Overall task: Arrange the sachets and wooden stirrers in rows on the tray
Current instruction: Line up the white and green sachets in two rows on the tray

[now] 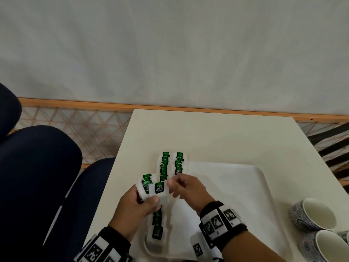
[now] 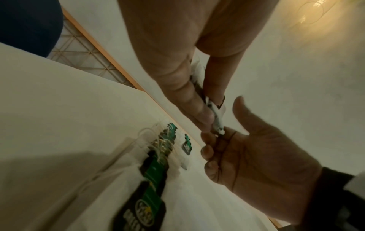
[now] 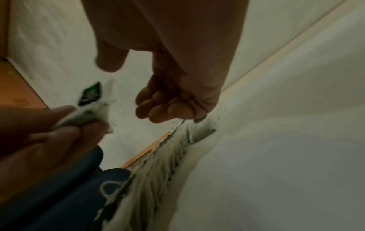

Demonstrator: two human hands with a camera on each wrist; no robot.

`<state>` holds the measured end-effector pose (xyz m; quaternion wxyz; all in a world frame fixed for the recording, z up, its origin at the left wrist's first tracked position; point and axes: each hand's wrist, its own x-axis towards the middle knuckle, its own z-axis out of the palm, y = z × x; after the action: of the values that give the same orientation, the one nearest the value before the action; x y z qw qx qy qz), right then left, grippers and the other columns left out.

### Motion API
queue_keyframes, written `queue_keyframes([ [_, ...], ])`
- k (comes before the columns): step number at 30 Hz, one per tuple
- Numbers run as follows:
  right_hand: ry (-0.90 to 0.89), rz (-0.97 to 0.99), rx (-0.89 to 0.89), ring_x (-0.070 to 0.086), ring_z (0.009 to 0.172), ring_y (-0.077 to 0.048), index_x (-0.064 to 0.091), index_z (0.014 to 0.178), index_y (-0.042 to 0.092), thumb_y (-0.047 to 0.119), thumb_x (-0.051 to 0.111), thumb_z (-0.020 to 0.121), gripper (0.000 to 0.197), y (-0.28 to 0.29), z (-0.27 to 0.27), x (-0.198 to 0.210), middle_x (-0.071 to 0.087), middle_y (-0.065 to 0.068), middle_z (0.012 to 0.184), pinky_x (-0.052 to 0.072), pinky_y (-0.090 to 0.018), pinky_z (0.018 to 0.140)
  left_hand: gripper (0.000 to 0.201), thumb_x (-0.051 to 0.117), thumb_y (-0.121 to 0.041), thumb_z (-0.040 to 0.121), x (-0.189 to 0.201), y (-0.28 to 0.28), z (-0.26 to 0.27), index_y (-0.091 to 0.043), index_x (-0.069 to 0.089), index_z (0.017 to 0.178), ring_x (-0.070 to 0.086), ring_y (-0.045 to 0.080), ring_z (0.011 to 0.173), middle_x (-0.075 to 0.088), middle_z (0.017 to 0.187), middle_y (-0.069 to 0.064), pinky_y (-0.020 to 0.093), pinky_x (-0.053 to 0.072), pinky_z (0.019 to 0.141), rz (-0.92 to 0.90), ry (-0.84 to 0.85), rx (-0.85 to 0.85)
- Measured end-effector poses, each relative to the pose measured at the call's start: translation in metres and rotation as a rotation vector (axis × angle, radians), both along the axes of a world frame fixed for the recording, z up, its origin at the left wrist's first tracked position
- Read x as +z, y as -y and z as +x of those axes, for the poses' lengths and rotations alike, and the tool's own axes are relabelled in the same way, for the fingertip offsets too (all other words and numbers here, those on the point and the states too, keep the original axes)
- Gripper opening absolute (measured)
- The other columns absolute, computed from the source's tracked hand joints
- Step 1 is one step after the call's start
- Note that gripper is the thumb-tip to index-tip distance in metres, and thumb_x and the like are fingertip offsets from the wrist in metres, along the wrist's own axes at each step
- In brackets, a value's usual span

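My left hand (image 1: 146,195) grips a small stack of white tea sachets with green labels (image 1: 157,189) above the tray's left side; the left wrist view shows thumb and finger pinching the stack (image 2: 215,116). My right hand (image 1: 176,186) hovers just right of the stack with its fingers loosely curled and nothing in them (image 3: 158,107). On the white tray (image 1: 245,178) lie two rows of overlapping sachets, a left row (image 1: 163,166) and a right row (image 1: 178,164). The left row continues below my hands (image 1: 157,226). No wooden stirrers are in view.
Two patterned cups (image 1: 313,214) (image 1: 329,246) stand at the table's right front, beside the tray. Dark blue chair seats (image 1: 37,176) sit left of the white table (image 1: 207,133). A wall with a wooden skirting runs behind.
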<state>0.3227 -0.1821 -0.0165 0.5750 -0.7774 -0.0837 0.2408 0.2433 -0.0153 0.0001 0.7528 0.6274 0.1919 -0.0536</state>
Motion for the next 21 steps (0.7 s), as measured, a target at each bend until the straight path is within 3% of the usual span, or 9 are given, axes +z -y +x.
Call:
queue_keyframes([
  [2,0.029,-0.005,0.075,0.049,0.063,-0.012,0.062,0.077,0.006,0.044,0.075,0.078,0.041,0.001,-0.006,-0.004,0.056,-0.004,0.067,0.043,-0.027,0.063,0.035,0.064,0.006,0.084,0.001,0.003,0.0,-0.018,0.064,0.11,0.071,0.023,0.092,0.075,0.1,0.004,0.035,0.057,0.073,0.04,0.009,0.015],
  [4,0.065,-0.059,0.097,0.048,0.062,-0.013,0.064,0.08,0.003,0.046,0.076,0.074,0.046,0.003,-0.006,-0.009,0.058,-0.015,0.069,0.043,-0.033,0.061,0.034,0.066,0.004,0.083,0.0,0.006,0.0,-0.017,0.064,0.111,0.072,0.024,0.092,0.075,0.1,0.005,0.037,0.058,0.074,0.06,0.01,0.035],
  [6,0.063,-0.085,0.091,0.05,0.062,-0.012,0.068,0.081,0.005,0.04,0.077,0.077,0.036,0.005,-0.004,-0.01,0.061,-0.011,0.069,0.044,-0.03,0.063,0.029,0.064,0.002,0.086,-0.002,0.006,0.001,-0.014,0.064,0.11,0.072,0.026,0.09,0.074,0.1,0.008,0.038,0.058,0.075,0.052,-0.003,0.07],
  [9,0.031,-0.075,-0.009,0.057,0.063,-0.003,0.074,0.078,0.021,0.029,0.077,0.08,0.009,0.011,0.001,-0.012,0.069,0.002,0.069,0.05,-0.025,0.067,0.018,0.06,-0.002,0.09,-0.003,0.005,0.002,-0.009,0.064,0.106,0.072,0.031,0.084,0.074,0.093,0.014,0.034,0.059,0.07,0.006,-0.03,0.136],
  [11,0.074,-0.174,-0.092,0.057,0.059,0.002,0.07,0.071,0.028,0.029,0.074,0.083,0.013,0.015,0.008,-0.016,0.066,0.011,0.064,0.044,-0.017,0.06,0.015,0.058,-0.003,0.091,-0.003,0.004,0.001,-0.008,0.064,0.105,0.072,0.031,0.082,0.073,0.092,0.017,0.031,0.06,0.067,-0.016,-0.039,0.153],
  [15,0.105,-0.43,-0.171,0.059,0.073,-0.021,0.068,0.083,0.006,0.035,0.067,0.086,0.029,0.015,0.024,-0.034,0.067,-0.006,0.079,0.043,-0.027,0.064,0.015,0.058,-0.003,0.091,-0.005,0.004,0.0,-0.008,0.063,0.105,0.072,0.03,0.084,0.071,0.095,0.019,0.037,0.059,0.075,-0.027,-0.056,0.149],
  [19,0.093,-0.512,-0.173,0.062,0.077,-0.025,0.065,0.082,0.005,0.039,0.065,0.087,0.035,0.008,0.03,-0.047,0.068,-0.009,0.082,0.045,-0.028,0.064,0.014,0.058,-0.003,0.092,-0.006,0.005,0.0,-0.009,0.064,0.102,0.07,0.033,0.088,0.072,0.094,0.018,0.044,0.056,0.084,-0.009,-0.061,0.13],
  [21,0.093,-0.54,-0.171,0.056,0.07,-0.023,0.057,0.072,0.008,0.04,0.065,0.087,0.036,0.005,0.032,-0.047,0.061,-0.005,0.074,0.044,-0.028,0.062,0.014,0.057,-0.003,0.092,-0.008,0.005,0.0,-0.009,0.065,0.103,0.071,0.032,0.088,0.073,0.092,0.015,0.044,0.056,0.085,-0.001,-0.063,0.128],
])
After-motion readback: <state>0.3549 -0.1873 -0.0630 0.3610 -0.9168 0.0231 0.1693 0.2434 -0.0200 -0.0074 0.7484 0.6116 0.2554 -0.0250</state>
